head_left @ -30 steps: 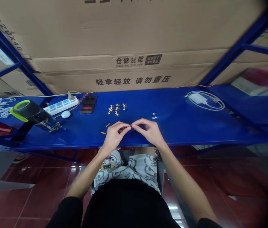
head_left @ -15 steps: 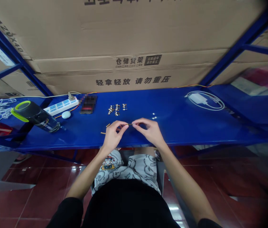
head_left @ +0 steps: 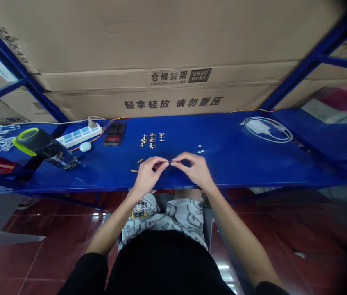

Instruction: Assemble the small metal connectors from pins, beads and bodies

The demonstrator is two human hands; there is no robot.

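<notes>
My left hand (head_left: 149, 175) and my right hand (head_left: 194, 169) meet over the front of the blue table, fingers pinched. Between the fingertips shows a small brass-coloured strip (head_left: 169, 161), gripped by my left hand at one end. Whatever my right fingertips pinch at the other end is mostly hidden and too small to name. Left of my left hand lie two loose brass-coloured strips, one nearer (head_left: 134, 171) and one farther (head_left: 140, 160). Several small white-and-brass pieces (head_left: 152, 138) sit in groups beyond my hands. Past my right hand are a few small white bits (head_left: 200, 151).
On the left of the table (head_left: 237, 164) lie a dark bottle (head_left: 53, 151) with a green loop, a white power strip (head_left: 79, 135), a pale round object (head_left: 85, 146) and a blurred dark item (head_left: 114, 133). A coiled white cable (head_left: 267, 129) lies right. Cardboard (head_left: 173, 90) stands behind.
My fingertips have come slightly closer together, so less of the strip shows between them. The camera view has shifted a little; the pieces on the table lie as before.
</notes>
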